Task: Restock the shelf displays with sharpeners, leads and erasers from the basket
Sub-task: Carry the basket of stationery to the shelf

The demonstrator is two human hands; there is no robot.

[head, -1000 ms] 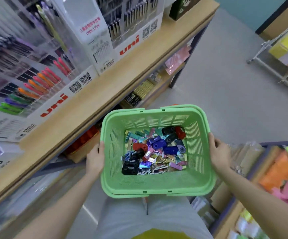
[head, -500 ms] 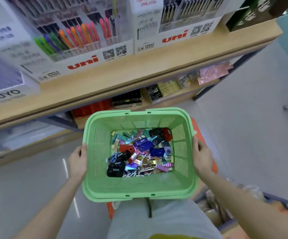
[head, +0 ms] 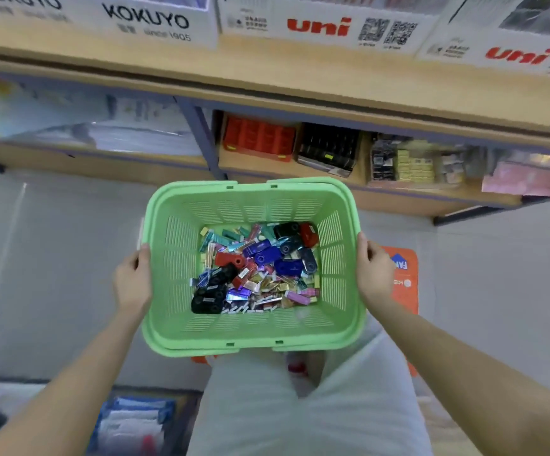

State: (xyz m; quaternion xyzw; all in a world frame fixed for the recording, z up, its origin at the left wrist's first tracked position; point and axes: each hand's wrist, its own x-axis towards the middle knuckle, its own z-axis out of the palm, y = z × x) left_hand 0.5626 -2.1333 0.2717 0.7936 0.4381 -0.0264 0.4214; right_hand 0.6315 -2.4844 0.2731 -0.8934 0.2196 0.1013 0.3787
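Green basket held by both side rims, before the lower shelf.

The slatted green plastic basket hung over the grey floor, just short of the lower shelf. The left hand gripped its left rim and the right hand its right rim, thumbs on top. In its bottom lay a loose heap: black, blue and red sharpeners among shiny flat packets in gold, teal and pink. On the shelf beyond sat a red tray beside a black tray.
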